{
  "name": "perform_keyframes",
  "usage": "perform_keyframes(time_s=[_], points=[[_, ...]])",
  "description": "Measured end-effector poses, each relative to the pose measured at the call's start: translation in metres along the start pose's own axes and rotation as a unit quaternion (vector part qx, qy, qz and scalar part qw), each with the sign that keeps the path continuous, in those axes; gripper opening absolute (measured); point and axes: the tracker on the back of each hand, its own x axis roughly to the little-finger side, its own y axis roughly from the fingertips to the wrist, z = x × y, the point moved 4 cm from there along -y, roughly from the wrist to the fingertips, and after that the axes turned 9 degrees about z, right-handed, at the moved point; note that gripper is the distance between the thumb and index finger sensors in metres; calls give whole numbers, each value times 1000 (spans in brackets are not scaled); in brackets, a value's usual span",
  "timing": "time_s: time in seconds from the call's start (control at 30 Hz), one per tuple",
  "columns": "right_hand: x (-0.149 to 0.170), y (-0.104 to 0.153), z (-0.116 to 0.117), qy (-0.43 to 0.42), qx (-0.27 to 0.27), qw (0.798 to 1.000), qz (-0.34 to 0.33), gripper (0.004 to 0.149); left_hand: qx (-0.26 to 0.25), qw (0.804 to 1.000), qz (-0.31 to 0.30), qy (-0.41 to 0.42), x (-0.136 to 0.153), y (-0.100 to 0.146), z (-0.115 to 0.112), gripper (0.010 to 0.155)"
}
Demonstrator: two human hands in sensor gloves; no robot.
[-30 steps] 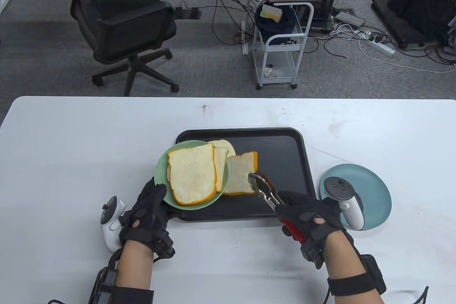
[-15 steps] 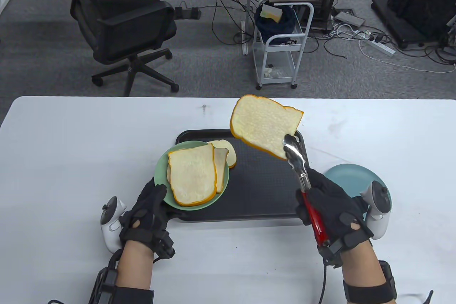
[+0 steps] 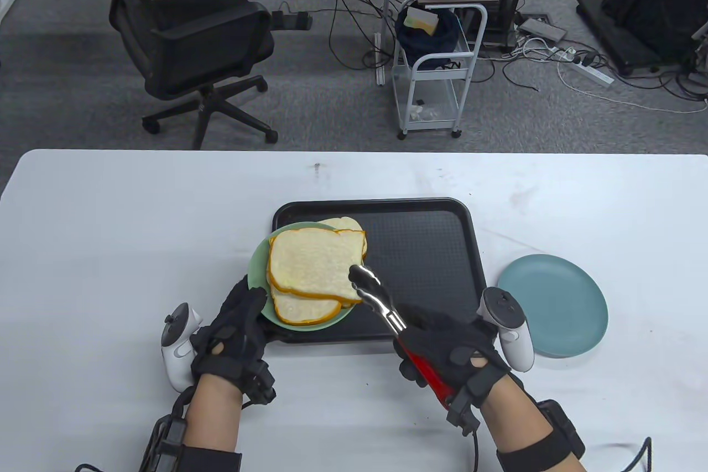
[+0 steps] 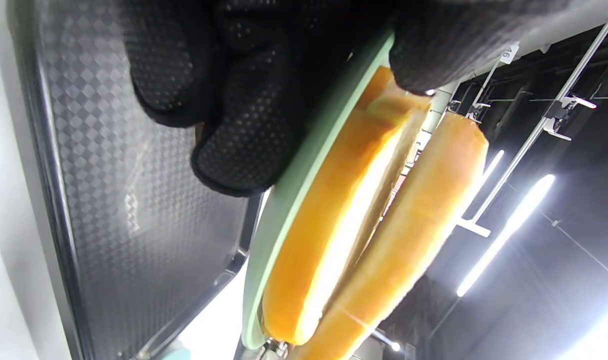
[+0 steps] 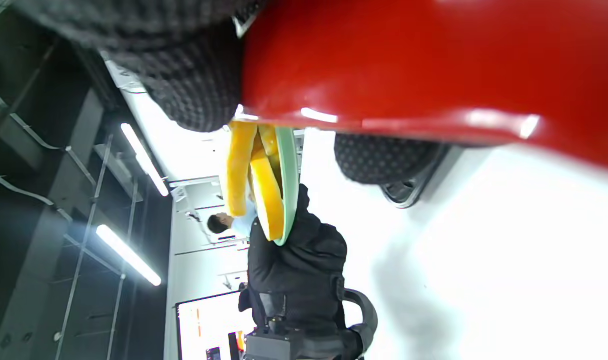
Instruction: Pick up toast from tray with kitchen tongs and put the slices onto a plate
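Observation:
A green plate [image 3: 259, 267] sits over the left part of the black tray [image 3: 431, 250] and carries several toast slices. My left hand [image 3: 246, 306] grips its near-left rim [image 4: 283, 210], thumb on top and fingers [image 4: 243, 150] underneath. My right hand [image 3: 426, 339] grips the red handles [image 5: 409, 65] of the metal tongs [image 3: 373, 295]. The tong tips pinch the right corner of the top toast slice [image 3: 315, 264], which lies on the stack. In the right wrist view the plate [image 5: 287, 165] and the orange crusts [image 5: 241, 165] show edge-on.
An empty blue plate [image 3: 558, 303] lies on the white table [image 3: 110, 228] to the right of the tray. The tray's right half holds nothing. An office chair [image 3: 188, 46] and a white cart [image 3: 437, 68] stand on the floor beyond the table's far edge.
The right hand pinched a slice on the tray with the tongs, lifted it high over the far edge, then swung it down and left onto the stack. The green plate shifted slightly right.

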Motion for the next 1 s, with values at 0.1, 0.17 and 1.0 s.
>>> perform_keyframes(time_s=[0.1, 0.17, 1.0], points=[[0, 1, -1, 8, -3, 1000, 1, 69, 2, 1000, 7, 6, 2, -2, 1, 61], [-1, 2, -2, 4, -1, 1000, 0, 69, 7, 1000, 7, 4, 3, -3, 0, 61], [17, 33, -108, -121, 105, 986, -36, 89, 19, 999, -9, 25, -3, 0, 0, 61]])
